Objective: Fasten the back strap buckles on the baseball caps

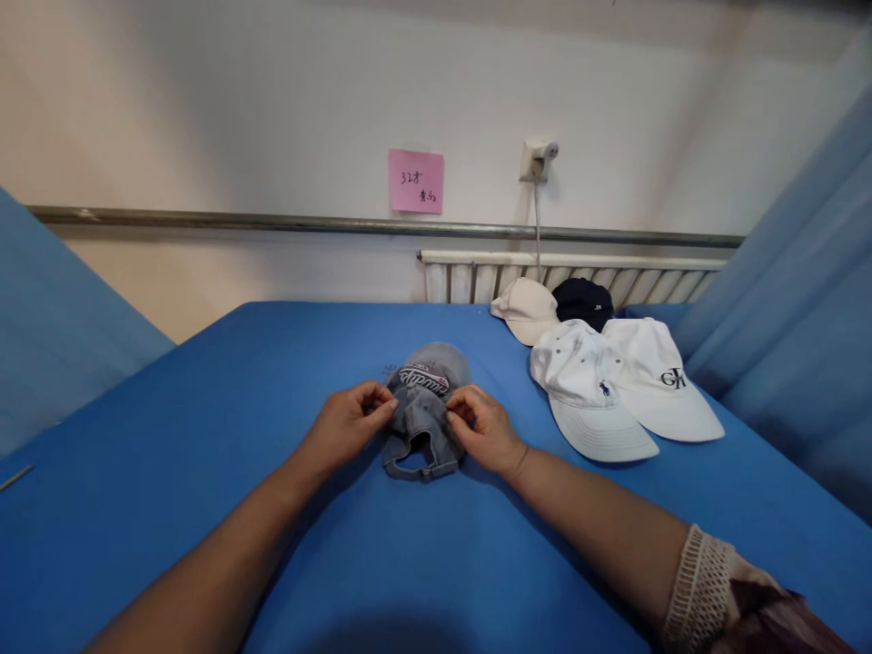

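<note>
Cap point(419, 413) of grey cloth, pinched at both sides on a blue table point(170, 472).
It lies near the middle of the table, its back opening and strap toward the person and its pale script lettering beyond; the left hand point(349, 420) pinches its left edge between thumb and fingers, the right hand point(485, 429) its right edge in the same way, while to the right a white cap with a small dark emblem point(586, 381) overlaps a white cap with black letters point(658, 386), a cream cap point(526, 307) and a navy cap point(582, 302) sit just behind them, and a pink note point(415, 182) hangs on the wall point(272, 118).
</note>
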{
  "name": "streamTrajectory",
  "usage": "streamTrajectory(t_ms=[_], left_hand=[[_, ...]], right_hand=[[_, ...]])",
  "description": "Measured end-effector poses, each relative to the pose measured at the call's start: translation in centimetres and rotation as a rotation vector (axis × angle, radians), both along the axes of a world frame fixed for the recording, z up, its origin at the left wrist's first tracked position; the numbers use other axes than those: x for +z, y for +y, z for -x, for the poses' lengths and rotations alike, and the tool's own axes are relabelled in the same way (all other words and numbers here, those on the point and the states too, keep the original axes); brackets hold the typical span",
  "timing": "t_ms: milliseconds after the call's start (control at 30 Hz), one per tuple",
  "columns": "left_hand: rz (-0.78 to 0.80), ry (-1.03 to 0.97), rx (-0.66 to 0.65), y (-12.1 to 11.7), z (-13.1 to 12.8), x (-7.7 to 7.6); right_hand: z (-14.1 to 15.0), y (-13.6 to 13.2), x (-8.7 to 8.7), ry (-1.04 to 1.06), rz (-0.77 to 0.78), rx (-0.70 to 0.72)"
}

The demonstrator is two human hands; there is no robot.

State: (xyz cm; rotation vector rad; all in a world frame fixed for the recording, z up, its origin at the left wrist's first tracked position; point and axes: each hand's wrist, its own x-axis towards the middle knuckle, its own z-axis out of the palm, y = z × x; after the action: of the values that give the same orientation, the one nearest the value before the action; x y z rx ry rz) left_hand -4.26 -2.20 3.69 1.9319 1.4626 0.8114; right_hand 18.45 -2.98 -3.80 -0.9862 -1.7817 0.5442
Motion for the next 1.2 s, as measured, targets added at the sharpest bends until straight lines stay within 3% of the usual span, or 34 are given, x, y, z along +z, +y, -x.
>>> streamTrajectory(t_ms=[133,300,600,800,933,1067,1133,1200], left_hand=[[0.004,0.246,-0.106,-0.2,-0.5,-0.9],[-0.021,0.499,-0.135,-0.4,-0.9,-1.6],[-0.074,0.709,-0.154,-0.7,-1.8,-1.3],[-0.186,0.592,0.007,-0.6,-0.6,-0.1],[-0.217,0.327,0.035,-0.2,1.0,1.2],[-0.184,0.159,0.113,1.3,0.9,1.3],[-0.135,0.194,0.043,2.5,0.1,1.0],[-0.084,0.242,-0.107,3.7,-0.8,0.7]], right_hand=[[-0.1,0.6,-0.5,-0.185,0.075,-0.115],[-0.1,0.6,-0.2,-0.403,0.148,-0.156],[-0.3,0.7,0.3,-0.585,0.174,-0.158],[-0.3,0.8,0.3,-0.624,0.144,-0.154],[-0.3,0.8,0.1,-0.599,0.138,-0.137],[-0.2,0.9,-0.1,-0.573,0.111,-0.141],[-0.2,1.0,-0.1,-0.541,0.108,-0.147],[-0.2,1.3,-0.1,-0.487,0.127,-0.16]])
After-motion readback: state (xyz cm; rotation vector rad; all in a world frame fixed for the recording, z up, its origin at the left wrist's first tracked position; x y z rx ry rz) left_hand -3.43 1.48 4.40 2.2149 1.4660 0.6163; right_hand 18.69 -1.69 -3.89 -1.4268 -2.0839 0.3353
